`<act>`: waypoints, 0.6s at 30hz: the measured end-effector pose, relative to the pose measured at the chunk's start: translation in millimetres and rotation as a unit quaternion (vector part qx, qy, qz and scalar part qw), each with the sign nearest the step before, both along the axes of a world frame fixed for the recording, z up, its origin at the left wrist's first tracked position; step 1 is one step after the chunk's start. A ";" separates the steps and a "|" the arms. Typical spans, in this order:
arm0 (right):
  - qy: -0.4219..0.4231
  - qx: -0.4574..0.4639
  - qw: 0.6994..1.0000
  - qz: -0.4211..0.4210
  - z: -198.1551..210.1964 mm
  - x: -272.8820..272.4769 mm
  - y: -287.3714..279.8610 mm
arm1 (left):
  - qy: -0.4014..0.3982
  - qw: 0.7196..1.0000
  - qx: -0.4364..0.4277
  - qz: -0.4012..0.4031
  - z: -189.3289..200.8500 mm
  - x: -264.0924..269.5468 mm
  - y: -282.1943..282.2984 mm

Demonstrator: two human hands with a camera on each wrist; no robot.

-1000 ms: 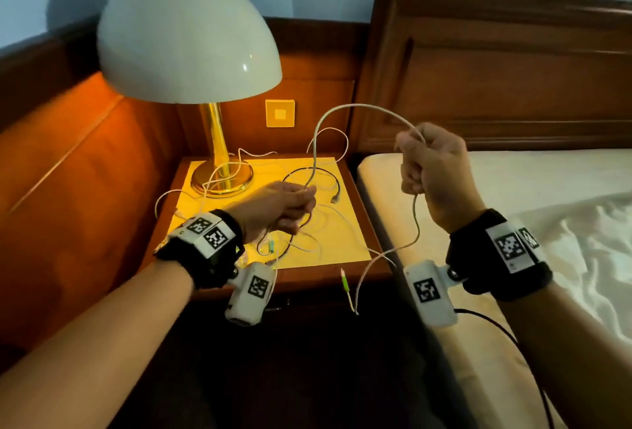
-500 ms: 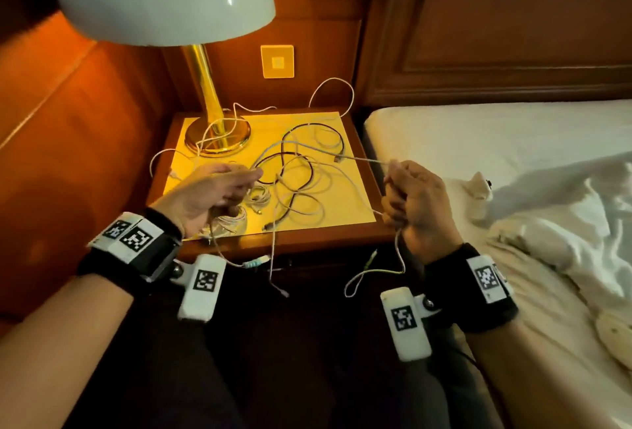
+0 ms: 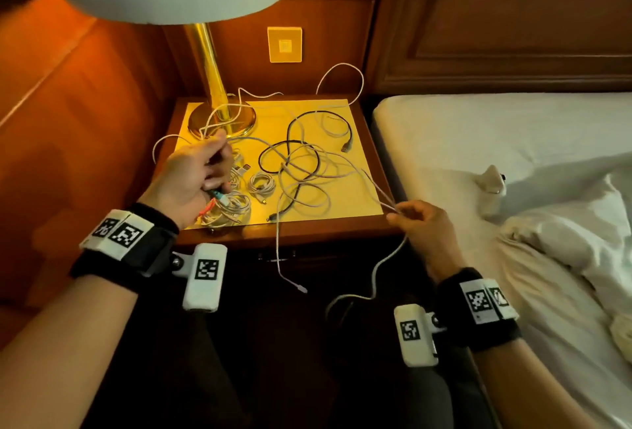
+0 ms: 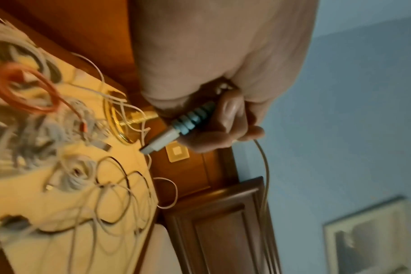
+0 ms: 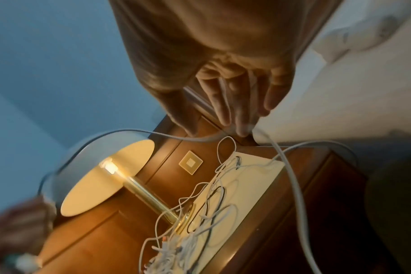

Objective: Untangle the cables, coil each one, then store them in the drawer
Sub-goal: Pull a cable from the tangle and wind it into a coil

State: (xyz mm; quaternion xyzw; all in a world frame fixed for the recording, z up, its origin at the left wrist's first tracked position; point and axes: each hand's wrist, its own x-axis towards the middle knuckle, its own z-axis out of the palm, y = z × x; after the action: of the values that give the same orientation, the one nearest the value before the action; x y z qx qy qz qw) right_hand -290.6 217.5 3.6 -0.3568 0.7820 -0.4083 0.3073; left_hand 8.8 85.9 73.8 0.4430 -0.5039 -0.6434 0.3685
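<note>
A tangle of white and black cables (image 3: 301,161) lies on the yellow mat (image 3: 355,202) of the nightstand. My left hand (image 3: 213,175) hovers over the mat's left side and grips a plug with a teal ribbed collar (image 4: 192,118), its white cable (image 4: 265,176) trailing away. At the nightstand's front right corner my right hand (image 3: 402,213) pinches a white cable (image 3: 379,192), which leads into the tangle and hangs down in front. Small finished coils (image 3: 261,184), one of them orange (image 4: 24,89), lie near my left hand. The drawer handle (image 3: 277,257) is dim.
A brass lamp (image 3: 208,62) with a white dome shade stands at the nightstand's back left, cables looped round its base. A wall switch plate (image 3: 284,44) is behind. The bed (image 3: 478,141) with rumpled sheets borders the right side. Wood panelling closes the left.
Both hands came down from a raised cable arc. My left hand moved left over the coils. My right hand dropped to the front right corner, and the cable now lies slack on the mat.
</note>
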 end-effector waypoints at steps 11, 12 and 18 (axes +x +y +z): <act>-0.175 -0.158 0.932 0.276 19.7 69.2 -1.4 | 0.042 0.992 0.004 -0.122 24.2 -71.3 49.7; -0.188 -0.159 0.929 0.278 19.3 72.7 -1.6 | 0.064 0.992 0.020 -0.104 25.0 -68.9 47.9; -0.195 -0.159 0.951 0.178 -0.9 67.8 5.9 | 0.211 0.974 0.072 -0.038 10.3 -24.7 39.5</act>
State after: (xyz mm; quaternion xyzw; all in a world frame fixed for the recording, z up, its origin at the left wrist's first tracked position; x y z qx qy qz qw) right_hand -222.8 223.5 2.6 -0.4478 0.5555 -0.5279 0.4608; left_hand -15.9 125.4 84.1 0.3029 -0.3837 -0.7705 0.4092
